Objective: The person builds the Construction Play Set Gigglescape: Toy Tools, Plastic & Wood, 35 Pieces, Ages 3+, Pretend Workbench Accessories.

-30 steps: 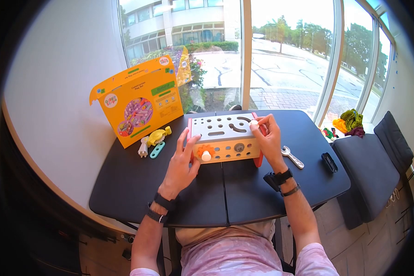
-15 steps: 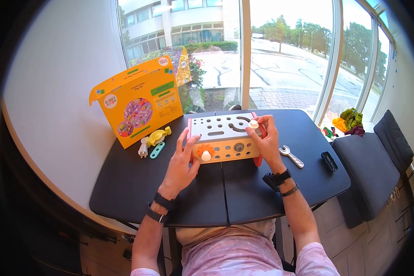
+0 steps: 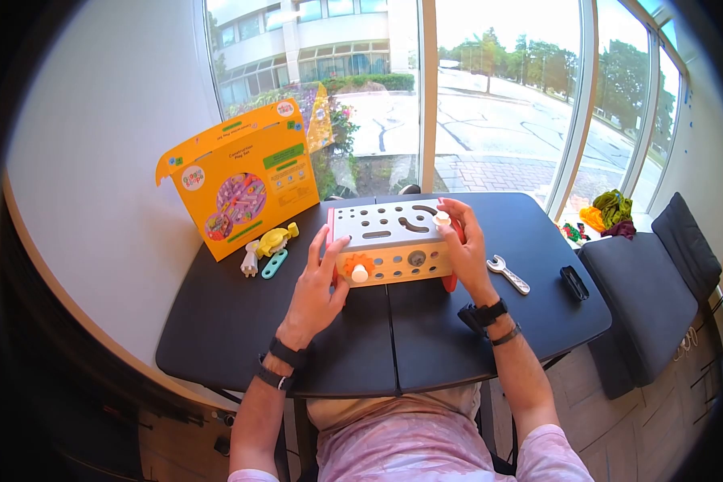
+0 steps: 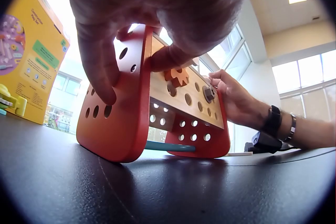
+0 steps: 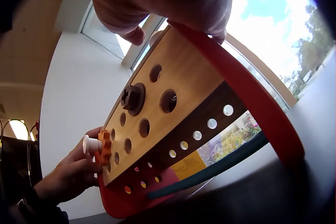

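Observation:
A toy workbench with a grey perforated top (image 3: 390,223), wooden front and red end panels (image 4: 131,103) stands upright on the black table. My left hand (image 3: 317,293) grips its left end, thumb on the front and fingers over the panel. The right hand (image 3: 470,253) is at the top right corner, index finger behind and thumb in front of a white knob (image 3: 442,218), curled loosely round it; firm contact cannot be told. On the front sit an orange gear (image 3: 356,263) with a white knob (image 5: 92,144) through it and a grey bolt (image 5: 133,98).
A yellow box (image 3: 241,173) stands at the back left, with yellow and white toy pieces (image 3: 271,241) and a teal strip (image 3: 275,263) before it. A white wrench (image 3: 509,275) and a black object (image 3: 573,283) lie on the right. A grey chair (image 3: 643,297) stands beyond the table (image 3: 337,361).
My right hand has shifted its fingers about the top white knob: the index finger has moved farther behind it and the thumb to its front. The left hand and workbench look unmoved.

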{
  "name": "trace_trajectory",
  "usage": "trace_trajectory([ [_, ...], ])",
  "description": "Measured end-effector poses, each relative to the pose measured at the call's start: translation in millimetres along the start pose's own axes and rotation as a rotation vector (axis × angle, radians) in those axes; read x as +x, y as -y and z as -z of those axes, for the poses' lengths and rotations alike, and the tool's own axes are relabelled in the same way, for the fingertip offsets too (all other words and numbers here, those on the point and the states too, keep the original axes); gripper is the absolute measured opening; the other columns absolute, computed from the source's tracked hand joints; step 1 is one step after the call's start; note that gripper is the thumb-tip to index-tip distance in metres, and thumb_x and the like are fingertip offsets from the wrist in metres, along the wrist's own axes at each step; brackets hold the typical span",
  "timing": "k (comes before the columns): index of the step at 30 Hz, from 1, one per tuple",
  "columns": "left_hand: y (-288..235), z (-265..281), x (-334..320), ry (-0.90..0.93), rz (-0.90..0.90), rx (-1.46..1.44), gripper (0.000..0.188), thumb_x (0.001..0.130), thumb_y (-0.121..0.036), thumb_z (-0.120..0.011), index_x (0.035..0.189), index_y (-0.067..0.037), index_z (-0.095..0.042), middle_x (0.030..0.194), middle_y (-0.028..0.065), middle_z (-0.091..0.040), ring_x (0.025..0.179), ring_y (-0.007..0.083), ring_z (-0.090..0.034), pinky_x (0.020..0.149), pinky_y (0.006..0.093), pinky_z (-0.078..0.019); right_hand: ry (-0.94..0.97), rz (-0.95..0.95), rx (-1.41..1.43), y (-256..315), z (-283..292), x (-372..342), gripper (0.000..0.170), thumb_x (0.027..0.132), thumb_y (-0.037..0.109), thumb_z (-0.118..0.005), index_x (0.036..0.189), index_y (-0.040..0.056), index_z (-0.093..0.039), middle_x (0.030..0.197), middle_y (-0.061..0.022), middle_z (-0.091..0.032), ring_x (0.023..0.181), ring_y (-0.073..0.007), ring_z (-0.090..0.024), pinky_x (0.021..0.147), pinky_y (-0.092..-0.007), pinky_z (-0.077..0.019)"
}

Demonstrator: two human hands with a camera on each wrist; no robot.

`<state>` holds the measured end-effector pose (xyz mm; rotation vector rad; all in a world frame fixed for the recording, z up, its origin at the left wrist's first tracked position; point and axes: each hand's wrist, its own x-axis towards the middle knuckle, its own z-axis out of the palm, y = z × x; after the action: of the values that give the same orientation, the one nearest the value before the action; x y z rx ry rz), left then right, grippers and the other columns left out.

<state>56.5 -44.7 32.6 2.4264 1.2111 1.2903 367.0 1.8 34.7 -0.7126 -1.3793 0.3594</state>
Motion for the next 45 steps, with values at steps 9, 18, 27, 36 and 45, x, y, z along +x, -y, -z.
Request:
trace_trajectory([
  [9,-1,0,-1,0.011,0.016,-0.025,0.073,0.092,0.004,-0.062,0.161,-0.015,-0.05,0.177,0.0232,-0.03,0.132,0.0502,-0.066,0.1,0.0458,-0.0621,0.069,-0.085,-0.071,3,5,-2,0.024,0.105,0.014,-0.073,0.124,0.0032,-0.064,0.117,-0.0085,-0.075,0.112,-0.0145,-0.069,0.102,-0.0315,-0.0541],
  [18,-2,1,0,0.011,0.02,-0.02,0.073,0.092,0.004,-0.063,0.161,-0.016,-0.05,0.177,0.0229,-0.03,0.135,0.0495,-0.064,0.1,0.0455,-0.0621,0.085,0.027,-0.135,-5,10,1,0.025,0.105,0.01,-0.068,0.129,0.0024,-0.067,0.122,-0.0091,-0.073,0.114,-0.0159,-0.068,0.103,-0.032,-0.0526],
  [27,-1,0,0,-0.008,-0.007,0.004,0.074,0.091,0.004,-0.063,0.161,-0.016,-0.049,0.177,0.0232,-0.031,0.131,0.05,-0.066,0.1,0.046,-0.0617,0.052,-0.04,-0.06,-1,6,-2,0.021,0.106,0.014,-0.074,0.122,0.002,-0.066,0.115,-0.0064,-0.075,0.109,-0.0127,-0.068,0.099,-0.0301,-0.0546],
  [36,-2,0,-1,0.003,0.007,-0.009,0.074,0.091,0.004,-0.062,0.161,-0.016,-0.05,0.177,0.0232,-0.031,0.138,0.0504,-0.062,0.102,0.0463,-0.0607,0.049,-0.065,-0.037,-1,5,-3,0.026,0.105,0.017,-0.077,0.121,0.0026,-0.064,0.115,-0.0088,-0.075,0.109,-0.0137,-0.069,0.099,-0.0309,-0.055],
  [45,-2,0,0,0.008,0.015,-0.012,0.075,0.091,0.004,-0.063,0.161,-0.017,-0.049,0.177,0.023,-0.03,0.14,0.0509,-0.06,0.104,0.0467,-0.0606,0.046,-0.052,-0.024,-5,5,-4,0.027,0.104,0.017,-0.079,0.12,0.0026,-0.062,0.125,-0.0123,-0.074,0.112,-0.0151,-0.068,0.1,-0.0328,-0.0549],
])
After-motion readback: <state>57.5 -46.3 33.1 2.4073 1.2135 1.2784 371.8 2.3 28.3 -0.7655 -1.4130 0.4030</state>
